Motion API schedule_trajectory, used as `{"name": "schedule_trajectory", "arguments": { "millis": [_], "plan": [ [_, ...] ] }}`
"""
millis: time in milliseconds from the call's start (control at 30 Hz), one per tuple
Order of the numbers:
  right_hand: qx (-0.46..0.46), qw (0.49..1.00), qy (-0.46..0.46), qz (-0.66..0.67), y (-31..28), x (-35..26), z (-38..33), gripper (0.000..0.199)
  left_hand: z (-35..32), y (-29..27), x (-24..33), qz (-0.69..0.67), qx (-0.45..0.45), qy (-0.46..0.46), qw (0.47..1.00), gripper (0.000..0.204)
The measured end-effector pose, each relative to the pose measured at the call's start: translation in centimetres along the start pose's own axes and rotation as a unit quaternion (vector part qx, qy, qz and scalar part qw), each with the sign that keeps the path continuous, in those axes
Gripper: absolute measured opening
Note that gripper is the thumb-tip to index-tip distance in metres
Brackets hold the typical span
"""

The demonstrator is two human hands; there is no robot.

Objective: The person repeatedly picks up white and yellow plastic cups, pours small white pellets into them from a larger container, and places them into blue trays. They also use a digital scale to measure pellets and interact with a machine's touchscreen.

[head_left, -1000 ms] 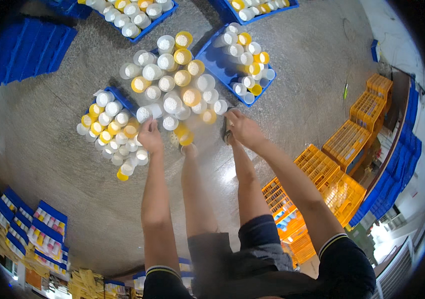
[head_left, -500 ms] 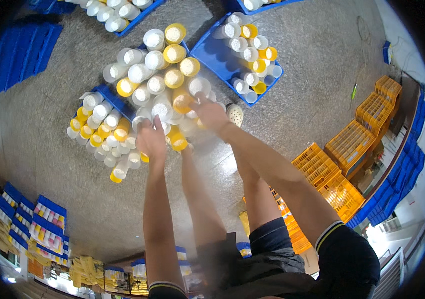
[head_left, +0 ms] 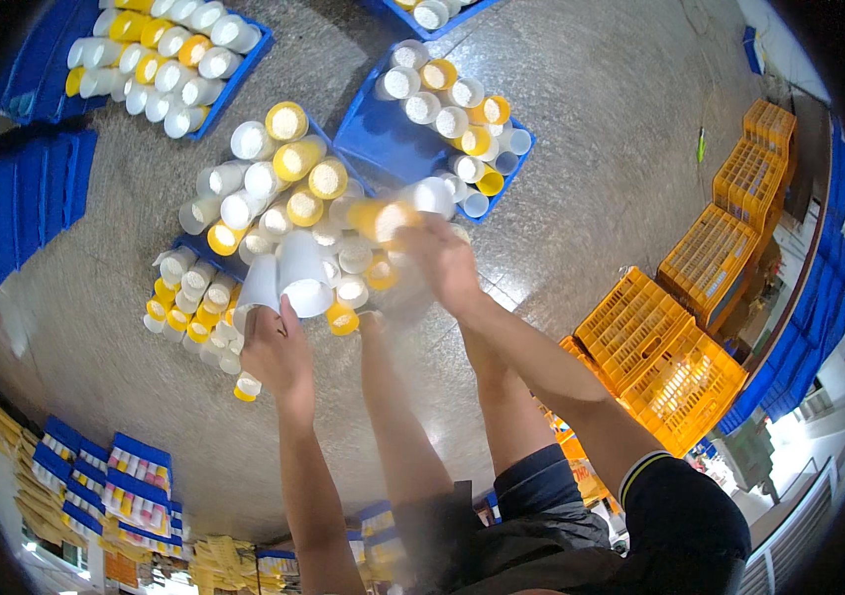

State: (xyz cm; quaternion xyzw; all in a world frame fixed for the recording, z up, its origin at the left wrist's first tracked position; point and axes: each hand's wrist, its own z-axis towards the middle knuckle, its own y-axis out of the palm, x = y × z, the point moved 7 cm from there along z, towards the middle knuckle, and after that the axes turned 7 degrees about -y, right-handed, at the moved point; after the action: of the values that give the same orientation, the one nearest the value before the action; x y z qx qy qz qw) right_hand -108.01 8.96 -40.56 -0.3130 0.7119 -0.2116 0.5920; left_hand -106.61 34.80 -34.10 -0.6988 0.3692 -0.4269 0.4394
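My left hand (head_left: 281, 352) is closed round the near ends of two white cups (head_left: 304, 276), held side by side above the pile. My right hand (head_left: 445, 266), partly smeared by motion, grips a blurred yellow cup (head_left: 380, 220); a white cup (head_left: 432, 198) sits beside its fingers, and whether they hold it too I cannot tell. Below both hands lies a heap of white and yellow cups (head_left: 266, 181) with pale, speckled ends. A blue tray (head_left: 393, 149) beyond my right hand has cups along its right side and bare bottom at its left.
More cups (head_left: 199, 307) lie stacked at the left. Another blue tray (head_left: 234, 84) full of cups stands at the far left, near stacked blue trays (head_left: 21, 213). Orange crates (head_left: 655, 357) line the right side. My bare legs stand close to the heap.
My left hand has drawn two white cups up and toward me. The right hand has lifted the yellow cup away to the right. The whole view has shifted, showing more at the far left.
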Motion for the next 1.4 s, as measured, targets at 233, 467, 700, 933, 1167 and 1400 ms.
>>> {"name": "schedule_trajectory", "arguments": {
  "millis": [233,467,700,933,1167,1400],
  "plan": [
    [0.105,0.973,0.197,-0.050,-4.3,9.4,0.0,0.017,4.7,7.7,12.4,-0.061,-0.033,0.167,0.983,0.027],
    [0.228,0.960,0.161,0.036,2.1,16.4,3.0,0.018,10.4,24.2,16.0,0.075,-0.051,0.230,0.969,0.019],
    [0.117,0.967,0.227,0.019,10.7,23.3,5.2,0.021,12.5,35.1,13.2,0.158,-0.092,0.257,0.949,0.021],
    [-0.087,0.964,0.245,-0.054,11.9,24.6,4.8,0.029,10.9,36.0,13.4,0.189,-0.161,0.117,0.962,0.021],
    [-0.050,0.987,0.145,-0.040,5.8,18.3,-1.1,0.032,-3.1,22.7,13.0,-0.203,-0.119,0.174,0.956,0.020],
    [-0.183,0.979,-0.005,-0.088,6.2,8.4,-8.0,0.035,-14.7,16.7,-4.4,-0.229,-0.144,-0.394,0.878,0.026]
  ]
}}
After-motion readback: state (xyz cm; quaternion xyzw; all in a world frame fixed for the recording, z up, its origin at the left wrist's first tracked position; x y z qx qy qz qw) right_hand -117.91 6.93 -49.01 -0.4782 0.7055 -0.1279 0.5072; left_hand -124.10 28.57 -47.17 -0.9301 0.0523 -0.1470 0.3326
